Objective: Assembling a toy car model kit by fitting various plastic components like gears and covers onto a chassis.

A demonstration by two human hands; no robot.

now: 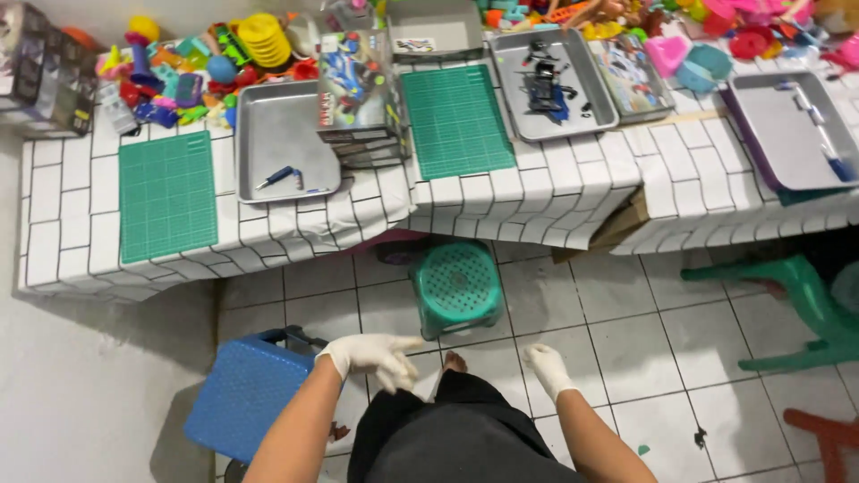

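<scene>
White floor tiles [626, 349] fill the lower half of the view, and above them runs a long table [555, 192] under a white brick-pattern cloth. Down low, the left hand [376, 358], in a white glove, hangs over the knee with fingers loosely spread, holding nothing, just beside the blue plastic stool [246, 394]. The right hand [548, 367], gloved too, hangs with fingers together and pointing down, empty as well. Between the hands and the table stands a green round stool [457, 288], close ahead of the person's bare foot [455, 361].

Up on the table, trays! The left metal tray [277, 148] holds a single small blue-handled tool [276, 177] near its lower edge. The middle metal tray [550, 80] carries dark and blue toy parts, possibly a taken-apart figure, though it's too small to be sure. The right metal tray [787, 130] has a blue-tipped pen-like tool lying along its right side. A stack of toy boxes [358, 98] stands between the left tray and a green cutting mat [456, 121]; a second green cutting mat [168, 195] lies at the far left. Behind it, a heap of bright plastic toys [197, 67] crowds the back edge. Off right, a green plastic chair [796, 309] lies tipped on the floor.
</scene>
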